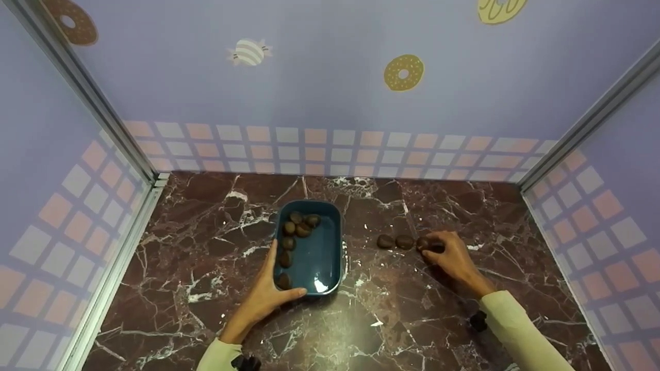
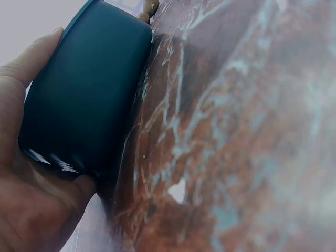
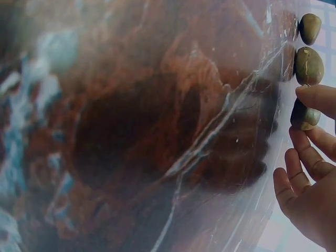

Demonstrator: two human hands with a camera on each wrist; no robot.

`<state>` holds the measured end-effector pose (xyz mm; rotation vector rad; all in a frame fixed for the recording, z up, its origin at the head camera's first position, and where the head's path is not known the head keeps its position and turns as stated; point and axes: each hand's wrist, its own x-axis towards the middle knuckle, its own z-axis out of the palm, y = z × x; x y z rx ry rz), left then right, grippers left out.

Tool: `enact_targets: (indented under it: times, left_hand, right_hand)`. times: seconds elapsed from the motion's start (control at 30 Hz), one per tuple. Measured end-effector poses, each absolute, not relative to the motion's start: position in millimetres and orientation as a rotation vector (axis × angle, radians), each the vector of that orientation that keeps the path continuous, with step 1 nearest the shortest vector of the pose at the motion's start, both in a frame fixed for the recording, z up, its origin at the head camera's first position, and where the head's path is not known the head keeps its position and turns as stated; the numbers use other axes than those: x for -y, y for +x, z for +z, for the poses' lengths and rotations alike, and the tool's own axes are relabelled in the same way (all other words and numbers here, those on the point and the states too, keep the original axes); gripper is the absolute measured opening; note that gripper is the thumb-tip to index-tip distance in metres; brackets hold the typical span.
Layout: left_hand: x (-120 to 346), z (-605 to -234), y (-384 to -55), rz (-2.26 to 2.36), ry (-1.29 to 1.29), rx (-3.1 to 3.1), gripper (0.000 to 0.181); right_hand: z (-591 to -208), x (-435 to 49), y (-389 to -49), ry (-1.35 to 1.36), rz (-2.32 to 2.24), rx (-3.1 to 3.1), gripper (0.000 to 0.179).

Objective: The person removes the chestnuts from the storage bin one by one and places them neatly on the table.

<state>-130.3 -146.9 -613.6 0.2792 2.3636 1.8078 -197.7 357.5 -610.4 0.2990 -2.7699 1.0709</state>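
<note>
A dark teal rectangular box (image 1: 315, 252) with rounded corners stands on the table, with several brown pebbles (image 1: 289, 243) lying along its left side and far end. My left hand (image 1: 269, 292) grips its near left corner, thumb along the near wall and fingers on the left wall; the left wrist view shows the box's outer wall (image 2: 94, 84). To the right of the box, three pebbles form a row. My right hand (image 1: 452, 256) pinches the rightmost pebble (image 3: 304, 114) between thumb and fingers. Beside it lie the middle pebble (image 3: 310, 66) and the leftmost pebble (image 1: 384, 241).
The tabletop (image 1: 392, 319) is glossy dark red-brown marble with white veins. Lilac panels with a checkered band (image 1: 343, 152) enclose it at the back and both sides, joined by metal corner rails (image 1: 111, 278).
</note>
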Motion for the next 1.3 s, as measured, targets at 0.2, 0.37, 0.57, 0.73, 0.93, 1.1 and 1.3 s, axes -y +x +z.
enact_targets:
  times: [0.2,0.37,0.57,0.73,0.93,1.1,1.3]
  left_hand:
    - [146,-612,-129,1.804,0.246,-2.349,0.140]
    - [146,-612,-128,1.814,0.240,-2.345,0.141]
    - [146,-611,-128,1.807,0.257,-2.364,0.144]
    - [147,-612,-129,1.804,0.279,-2.352,0.149]
    - [149,-613,-129,1.794,0.297,-2.363,0.153]
    - [147,-612,-129,1.800,0.284,-2.336,0.149]
    - [147,-610,-128,1.805,0.280,-2.342,0.147]
  right_hand:
    - [-613,-358,-199,0.305,1.060,2.779,0.034]
    - [-613,-358,-200,0.296,1.091,2.795,0.032]
    - [-609,-358,-201,0.275,1.125,2.791,0.032]
    - [-598,-355,-201,0.250,1.082,2.778,0.039]
    - [-579,-342,-205,0.327,1.029,2.728,0.042]
    - [-565,-324,-206,0.466,1.011,2.699,0.038]
    - [-554,-295,-206,0.569,1.035,2.724,0.041]
